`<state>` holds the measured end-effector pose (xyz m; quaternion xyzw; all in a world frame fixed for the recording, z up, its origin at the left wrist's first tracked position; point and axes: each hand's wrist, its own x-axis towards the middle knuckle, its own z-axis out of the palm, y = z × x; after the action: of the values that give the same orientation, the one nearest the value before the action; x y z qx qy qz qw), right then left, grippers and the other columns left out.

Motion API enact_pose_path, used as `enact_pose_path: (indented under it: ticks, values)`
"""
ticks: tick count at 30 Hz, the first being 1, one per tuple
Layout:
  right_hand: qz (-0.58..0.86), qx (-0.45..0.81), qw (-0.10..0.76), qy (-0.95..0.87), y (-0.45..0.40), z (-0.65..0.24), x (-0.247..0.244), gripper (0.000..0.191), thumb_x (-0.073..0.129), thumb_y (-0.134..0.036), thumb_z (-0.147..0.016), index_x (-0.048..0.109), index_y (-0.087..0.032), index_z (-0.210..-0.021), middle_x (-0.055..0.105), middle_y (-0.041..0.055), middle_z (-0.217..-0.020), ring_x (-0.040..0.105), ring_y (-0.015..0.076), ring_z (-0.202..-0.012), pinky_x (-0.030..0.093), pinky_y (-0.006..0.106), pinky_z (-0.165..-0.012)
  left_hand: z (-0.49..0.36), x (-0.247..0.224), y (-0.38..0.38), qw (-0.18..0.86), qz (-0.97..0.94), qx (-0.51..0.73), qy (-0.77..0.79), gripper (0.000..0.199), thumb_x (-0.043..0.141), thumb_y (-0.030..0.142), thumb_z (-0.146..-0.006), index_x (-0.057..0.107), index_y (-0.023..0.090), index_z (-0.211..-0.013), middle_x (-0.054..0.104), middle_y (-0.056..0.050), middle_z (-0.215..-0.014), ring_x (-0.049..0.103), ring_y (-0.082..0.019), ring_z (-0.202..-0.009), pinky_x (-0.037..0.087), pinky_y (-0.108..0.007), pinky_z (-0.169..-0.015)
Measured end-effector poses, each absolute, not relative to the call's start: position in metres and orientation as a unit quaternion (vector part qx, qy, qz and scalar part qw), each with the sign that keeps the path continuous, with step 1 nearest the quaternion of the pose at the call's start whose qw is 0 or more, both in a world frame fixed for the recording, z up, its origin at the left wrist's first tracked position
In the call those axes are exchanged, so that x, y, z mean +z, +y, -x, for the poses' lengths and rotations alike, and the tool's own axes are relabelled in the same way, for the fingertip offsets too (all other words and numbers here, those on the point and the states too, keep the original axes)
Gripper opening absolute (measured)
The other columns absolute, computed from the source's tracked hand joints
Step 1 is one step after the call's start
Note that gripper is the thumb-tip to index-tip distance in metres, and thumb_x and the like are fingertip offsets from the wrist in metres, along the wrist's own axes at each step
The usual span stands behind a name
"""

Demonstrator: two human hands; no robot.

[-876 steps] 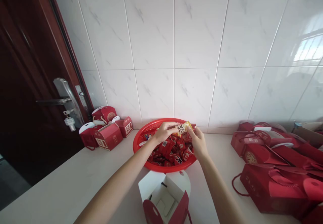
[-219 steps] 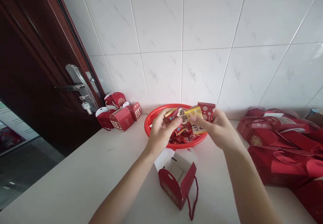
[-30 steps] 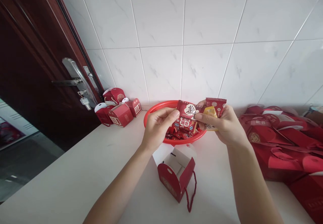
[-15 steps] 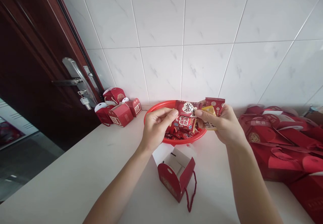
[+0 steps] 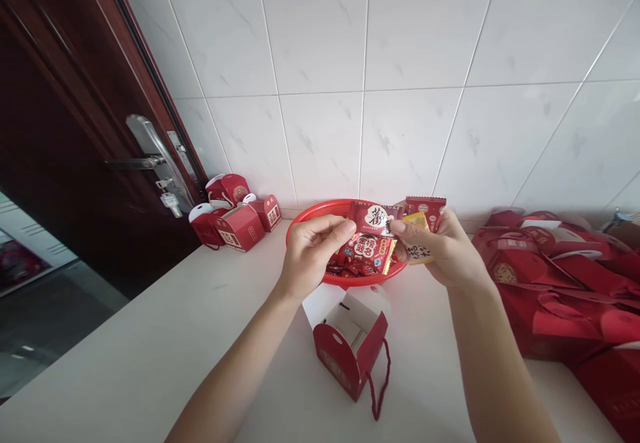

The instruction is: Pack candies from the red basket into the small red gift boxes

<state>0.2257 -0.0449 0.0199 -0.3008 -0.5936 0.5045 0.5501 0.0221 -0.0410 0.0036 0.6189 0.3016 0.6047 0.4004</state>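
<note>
My left hand (image 5: 316,250) pinches the left side of a dark red candy packet (image 5: 376,218) with white-patched lettering. My right hand (image 5: 445,246) grips that packet's right end together with a yellow candy packet (image 5: 419,254) and another dark red packet (image 5: 425,207). Just below hangs or rests a bright red packet (image 5: 366,250) with gold edges; whether a hand holds it I cannot tell. Behind the hands stands a red plastic basket (image 5: 320,211) with wrapped candies in it. Nearer to me, an open red gift box (image 5: 345,363) with a white inside and a cord handle sits on the table.
Several small red boxes (image 5: 241,228) stand at the left by the wall. A heap of red boxes (image 5: 555,276) covers the right side of the white table (image 5: 190,336). A dark wooden door (image 5: 75,116) with keys in its lock is at the left.
The held packets have shifted slightly, and the bright red packet below them shows more of its face and gold edge. The open box has stayed in place.
</note>
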Motion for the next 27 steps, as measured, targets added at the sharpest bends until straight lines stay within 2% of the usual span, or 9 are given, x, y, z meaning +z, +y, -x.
enact_pose_path:
  ticks: [5, 13, 20, 27]
  values:
    - [0.301, 0.514, 0.537, -0.597, -0.0442, -0.2241, 0.0222, 0.037, 0.088, -0.046, -0.071, 0.062, -0.022, -0.065, 0.057, -0.0021, -0.053, 0.051, 0.0139, -0.047, 0.039, 0.028, -0.046, -0.0225, 0.0037, -0.0395, 0.390, -0.614, 0.613, 0.310, 0.029, 0.079, 0.046, -0.083, 0.077, 0.019, -0.074, 0.064, -0.001, -0.069, 0.054, -0.015, -0.065, 0.046, -0.026, -0.063]
    - [0.291, 0.538, 0.561, -0.558, -0.0424, -0.2202, 0.0224, 0.039, 0.079, -0.056, -0.080, 0.065, -0.020, -0.074, 0.056, -0.0019, -0.059, 0.049, 0.0106, -0.048, 0.039, 0.024, -0.044, -0.0192, -0.0013, -0.0348, 0.352, -0.608, 0.633, 0.325, 0.022, 0.078, 0.042, -0.085, 0.081, 0.021, -0.085, 0.068, 0.000, -0.074, 0.058, -0.016, -0.073, 0.048, -0.025, -0.067]
    - [0.293, 0.551, 0.564, -0.541, -0.0428, -0.2225, 0.0239, 0.028, 0.087, -0.036, -0.072, 0.067, -0.019, -0.080, 0.058, -0.0027, -0.059, 0.052, 0.0106, -0.051, 0.040, 0.022, -0.045, -0.0208, 0.0038, -0.0373, 0.360, -0.618, 0.615, 0.331, 0.027, 0.079, 0.046, -0.082, 0.078, 0.020, -0.076, 0.060, 0.002, -0.065, 0.051, -0.013, -0.063, 0.044, -0.025, -0.061]
    - [0.326, 0.513, 0.565, -0.558, -0.0423, -0.2234, 0.0222, 0.024, 0.086, -0.030, -0.070, 0.070, -0.019, -0.083, 0.063, -0.0015, -0.063, 0.055, 0.0113, -0.054, 0.041, 0.022, -0.047, -0.0226, 0.0061, -0.0381, 0.364, -0.656, 0.572, 0.331, 0.030, 0.075, 0.044, -0.085, 0.073, 0.017, -0.073, 0.056, 0.000, -0.065, 0.047, -0.013, -0.061, 0.041, -0.024, -0.057]
